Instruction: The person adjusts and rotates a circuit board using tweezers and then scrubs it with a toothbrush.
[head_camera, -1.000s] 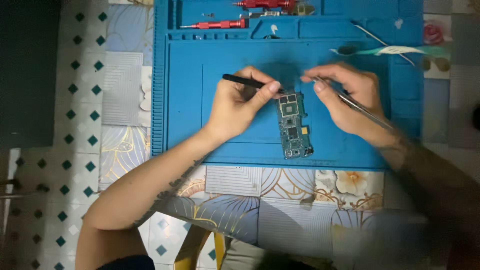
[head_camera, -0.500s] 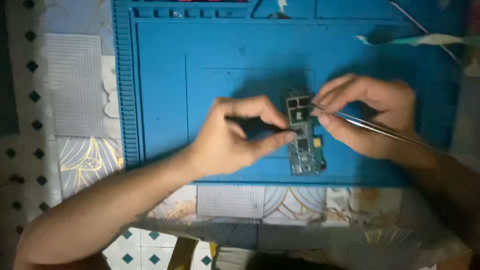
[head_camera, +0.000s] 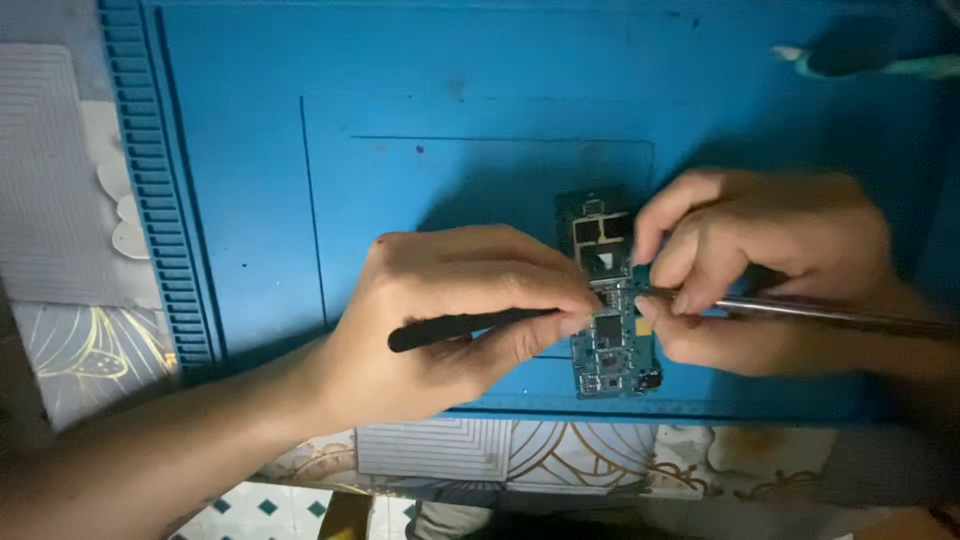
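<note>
Green circuit board (head_camera: 610, 330) half hidden under hands: left (head_camera: 450, 320) pinches black tool (head_camera: 455, 326), right (head_camera: 760, 270) grips metal tweezers (head_camera: 820, 313).

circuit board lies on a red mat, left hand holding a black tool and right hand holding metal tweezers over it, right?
Not quite: the head view shows a blue mat, not red. The circuit board lies on it, with the left hand holding the black tool and the right hand the metal tweezers.
</note>
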